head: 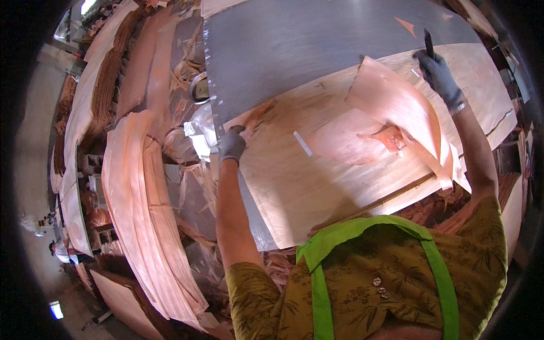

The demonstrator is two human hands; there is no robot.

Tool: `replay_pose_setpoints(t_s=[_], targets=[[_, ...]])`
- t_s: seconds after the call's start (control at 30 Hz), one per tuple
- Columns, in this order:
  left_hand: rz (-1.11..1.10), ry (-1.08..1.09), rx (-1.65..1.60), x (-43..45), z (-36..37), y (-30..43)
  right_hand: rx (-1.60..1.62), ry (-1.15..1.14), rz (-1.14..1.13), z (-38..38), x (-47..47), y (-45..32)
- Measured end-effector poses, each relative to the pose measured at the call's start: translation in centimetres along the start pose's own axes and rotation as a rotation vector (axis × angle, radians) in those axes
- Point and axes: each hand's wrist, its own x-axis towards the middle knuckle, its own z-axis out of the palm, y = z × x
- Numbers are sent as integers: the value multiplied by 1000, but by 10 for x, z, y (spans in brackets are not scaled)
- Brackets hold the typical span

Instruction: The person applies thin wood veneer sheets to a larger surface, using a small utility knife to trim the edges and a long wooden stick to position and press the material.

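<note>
A large sheet of wood veneer (pixel 272 178) lies on a dark, smooth tabletop (pixel 280 55). My left hand (pixel 232 144), in a dark glove, rests at the veneer's left edge, by a small reddish veneer piece (pixel 260 115); whether it grips anything cannot be told. My gloved right hand (pixel 437 74) holds a dark flat tool (pixel 428 42), perhaps a knife, above the sheet's far right part. Between the hands a thin curled veneer piece (pixel 399 102) lies over the sheet, beside a torn hole (pixel 389 138). A short white strip (pixel 302 143) lies left of it.
Left of the table stands a pile of long veneer strips (pixel 140 212), with a roll of tape (pixel 199 88) and crumpled white plastic (pixel 202 131) nearer the table edge. Stacked veneer sheets (pixel 104 76) stand farther left. Veneer scraps (pixel 278 265) lie below the near edge. Another person (pixel 63 251) is far left.
</note>
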Motion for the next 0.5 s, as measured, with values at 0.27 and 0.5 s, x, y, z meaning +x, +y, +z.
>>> replay_pose_setpoints(t_s=[0.27, 0.5], targets=[[140, 370, 176, 41, -108, 100, 21, 241, -235, 37, 88, -98], [290, 439, 71, 25, -167, 132, 342, 431, -472, 92, 210, -161]])
